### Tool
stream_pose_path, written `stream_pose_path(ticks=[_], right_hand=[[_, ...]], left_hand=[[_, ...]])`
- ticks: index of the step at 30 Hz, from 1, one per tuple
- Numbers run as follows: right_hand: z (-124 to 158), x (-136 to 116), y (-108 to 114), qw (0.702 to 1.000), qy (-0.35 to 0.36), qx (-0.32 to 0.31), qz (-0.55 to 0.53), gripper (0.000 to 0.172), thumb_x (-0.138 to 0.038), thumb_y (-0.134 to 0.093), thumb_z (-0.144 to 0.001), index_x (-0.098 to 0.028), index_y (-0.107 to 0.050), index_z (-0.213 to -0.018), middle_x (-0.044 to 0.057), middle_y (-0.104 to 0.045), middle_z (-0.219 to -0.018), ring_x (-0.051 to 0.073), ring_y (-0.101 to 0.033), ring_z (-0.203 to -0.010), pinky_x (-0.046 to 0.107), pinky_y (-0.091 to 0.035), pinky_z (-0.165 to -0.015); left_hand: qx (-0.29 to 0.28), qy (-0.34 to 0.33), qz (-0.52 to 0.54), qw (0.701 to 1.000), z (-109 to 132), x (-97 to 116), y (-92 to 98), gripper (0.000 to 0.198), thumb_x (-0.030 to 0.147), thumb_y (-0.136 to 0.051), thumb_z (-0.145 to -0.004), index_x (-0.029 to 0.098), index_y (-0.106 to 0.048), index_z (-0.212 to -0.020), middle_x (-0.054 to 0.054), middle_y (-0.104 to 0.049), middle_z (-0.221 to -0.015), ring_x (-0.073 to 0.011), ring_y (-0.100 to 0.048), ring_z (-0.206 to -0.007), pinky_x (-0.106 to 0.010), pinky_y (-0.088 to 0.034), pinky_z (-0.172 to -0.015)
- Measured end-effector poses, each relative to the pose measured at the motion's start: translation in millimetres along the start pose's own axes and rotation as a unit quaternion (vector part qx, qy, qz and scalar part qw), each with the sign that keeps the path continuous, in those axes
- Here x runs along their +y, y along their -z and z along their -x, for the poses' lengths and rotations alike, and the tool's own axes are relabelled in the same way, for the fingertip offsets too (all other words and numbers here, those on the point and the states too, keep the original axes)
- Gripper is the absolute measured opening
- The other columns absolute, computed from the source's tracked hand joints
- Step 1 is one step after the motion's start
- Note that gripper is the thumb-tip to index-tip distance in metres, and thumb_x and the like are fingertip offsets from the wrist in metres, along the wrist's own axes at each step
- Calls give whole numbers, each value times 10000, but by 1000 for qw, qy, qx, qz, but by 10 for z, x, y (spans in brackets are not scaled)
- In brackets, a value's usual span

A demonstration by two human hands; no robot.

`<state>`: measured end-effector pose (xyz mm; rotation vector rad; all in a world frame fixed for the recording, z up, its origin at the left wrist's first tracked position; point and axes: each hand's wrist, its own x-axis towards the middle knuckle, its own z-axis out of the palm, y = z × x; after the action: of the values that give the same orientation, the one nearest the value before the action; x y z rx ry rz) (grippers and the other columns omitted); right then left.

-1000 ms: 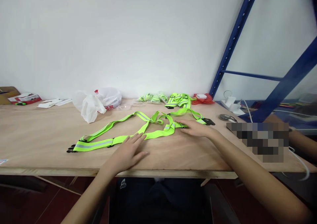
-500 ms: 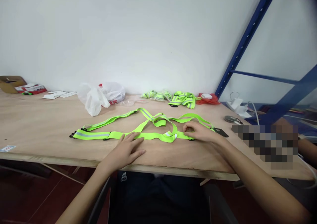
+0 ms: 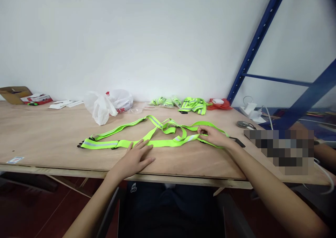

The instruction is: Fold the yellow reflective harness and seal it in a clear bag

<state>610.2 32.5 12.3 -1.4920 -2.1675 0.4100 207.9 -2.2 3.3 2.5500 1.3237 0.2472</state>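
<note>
The green strap harness lies spread on the bench, just ahead of and between the hands. The left hand rests on the near strap, fingers spread, gripping nothing; the right hand pinches a twisted stretch of the harness, which looks slightly raised. For a clean result, the left should press lightly as an anchor while the right turns the band by its edge rather than tugging. The loose loop beyond and between the hands could snag, so it is best kept clear.
</note>
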Motion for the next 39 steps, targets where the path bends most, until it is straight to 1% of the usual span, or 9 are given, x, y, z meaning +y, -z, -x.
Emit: stream_pose_path(ticks=[5,10,13,16,19,23,28,32,39], right_hand=[[-2,119,3,998,-10,61,9,69,-252,-532,-742,-246,-468,-766,37,-697,-895,229,-625,-868,348,-454,-781],[29,24,115,980,-27,-19,-199,305,-472,-685,-762,-235,-493,-772,98,-733,-1019,271,-651,-997,374,-490,-845],[68,-7,206,974,-61,-37,-214,488,-683,-658,-776,-207,-562,-726,96,-717,-897,231,-608,-817,338,-458,-720],[80,7,210,978,-99,-41,-178,604,-767,-609,-772,-204,-508,-578,17,-559,-628,142,-419,-583,307,-336,-574],[56,31,141,974,-98,-45,-200,558,-717,-712,-710,-209,-502,-616,-38,-442,-599,121,-365,-574,289,-291,-566],[30,7,98,961,-62,-127,-236,470,-596,-805,-670,-206,-589,-820,-31,-521,-727,136,-446,-663,273,-346,-606],[92,-190,145,969,-53,-203,-129,413,-522,-756,-725,-204,-701,-983,-15,-530,-760,162,-483,-705,296,-373,-631],[182,-282,121,983,-56,-167,-52,273,-410,-725,-713,-226,-662,-905,19,-598,-842,202,-543,-773,315,-420,-671],[289,-172,60,995,3,-14,100,159,-325,-600,-800,-243,-478,-740,23,-604,-802,210,-545,-750,321,-381,-668]], left_hand=[[3,3,5,1000,-3,-1,-1,597,640,-436,-990,256,-556,-1432,-109,-369,-1622,-349,-260,-1528,-659,-181,-1203],[5,4,4,1000,0,6,4,593,639,-432,-992,254,-565,-1422,-107,-385,-1614,-340,-266,-1527,-653,-174,-1208],[5,4,8,1000,-1,0,-4,589,635,-440,-989,254,-567,-1420,-104,-387,-1613,-340,-262,-1528,-652,-167,-1210],[9,7,9,1000,-1,-8,-17,583,631,-444,-989,254,-569,-1416,-104,-383,-1615,-344,-266,-1527,-655,-165,-1209],[13,7,8,1000,1,-12,-23,582,638,-445,-987,257,-575,-1408,-102,-385,-1615,-347,-275,-1522,-659,-167,-1207],[14,8,9,1000,2,-8,-16,576,635,-450,-985,259,-578,-1403,-102,-390,-1612,-347,-280,-1521,-656,-166,-1209],[15,8,10,1000,8,6,2,573,629,-452,-987,248,-586,-1393,-116,-399,-1605,-352,-289,-1516,-654,-177,-1206],[19,3,7,1000,16,-3,-4,573,640,-441,-988,259,-584,-1392,-109,-402,-1604,-343,-295,-1515,-653,-178,-1206],[16,1,9,1000,15,-10,-5,569,636,-433,-993,260,-584,-1392,-110,-407,-1601,-341,-290,-1517,-647,-168,-1210]])
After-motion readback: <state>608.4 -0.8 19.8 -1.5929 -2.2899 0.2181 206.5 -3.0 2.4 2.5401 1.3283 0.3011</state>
